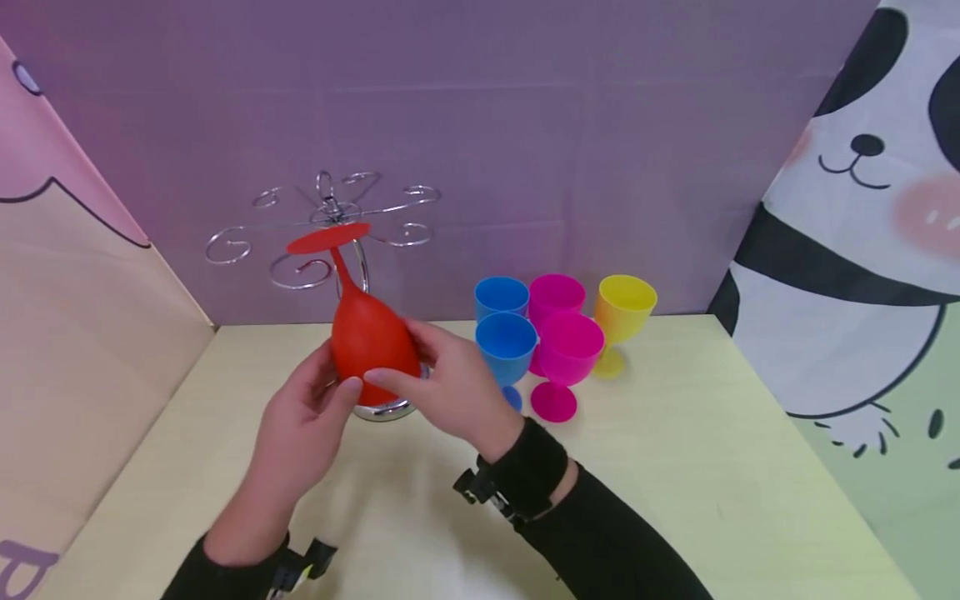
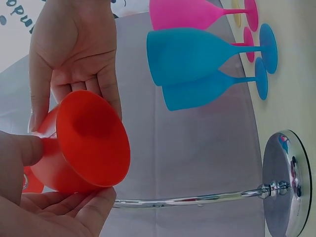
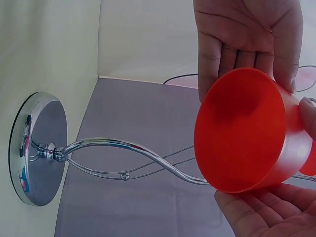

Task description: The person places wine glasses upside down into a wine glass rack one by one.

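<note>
Fingers [image 1: 394, 384] grasp the red cup [image 1: 372, 337] from both sides. The left hand [image 1: 300, 429] has its thumb on the near face of the bowl and its other fingers around the left side; the right hand [image 1: 467, 385] mirrors it on the right, so the round wall sits between opposed grips, probably to keep it from slipping or turning. Both grips lie on the bowl, which leaves the stem and foot [image 1: 330, 238] free above. The cup is upside down and tilted, its foot leaning left; the wrist views look into its hollow. It is in the air over the table [image 1: 675, 517], left of the middle, toward the back edge.

Just behind stands a metal rack [image 1: 335, 214], curled arms spread at its top. The foot overlaps these arms in the head view; whether they touch I cannot tell. The rack's broad round base [image 1: 384, 412] likely steadies so tall a shape.

Rightward along the back edge, two blue cups [image 1: 507, 340], two pink cups [image 1: 572, 348] and a yellow cup [image 1: 628, 307] stand close together, mouths up on their own feet, presumably for stability; the yellow one is nearest the back right corner. Behind that edge rises a purple cloth [image 1: 637, 167].
</note>
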Motion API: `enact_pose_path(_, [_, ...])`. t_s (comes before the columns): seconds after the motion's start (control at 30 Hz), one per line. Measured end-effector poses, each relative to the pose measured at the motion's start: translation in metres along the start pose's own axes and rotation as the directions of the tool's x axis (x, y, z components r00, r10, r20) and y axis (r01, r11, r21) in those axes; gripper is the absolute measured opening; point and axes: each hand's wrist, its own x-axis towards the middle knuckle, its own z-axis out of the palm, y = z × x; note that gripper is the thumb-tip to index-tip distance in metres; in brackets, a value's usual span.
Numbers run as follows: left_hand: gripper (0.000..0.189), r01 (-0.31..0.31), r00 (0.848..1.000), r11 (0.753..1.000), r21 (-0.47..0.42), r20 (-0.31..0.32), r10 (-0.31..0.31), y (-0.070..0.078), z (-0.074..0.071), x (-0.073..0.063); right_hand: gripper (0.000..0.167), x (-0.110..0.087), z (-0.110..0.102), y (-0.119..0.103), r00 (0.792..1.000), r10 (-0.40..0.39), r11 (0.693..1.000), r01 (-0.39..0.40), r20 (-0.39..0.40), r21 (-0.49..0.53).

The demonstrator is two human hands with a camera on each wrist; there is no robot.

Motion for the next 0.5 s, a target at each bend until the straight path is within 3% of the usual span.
enact_pose_path(0.5, [0.063, 0.001, 0.999, 1.0, 0.001, -0.033, -0.001, -0.012, -0.007, 0.005, 0.064, 0.016, 0.011, 0.002, 0.998, -0.008, 1.0, 0.008, 0.055, 0.005])
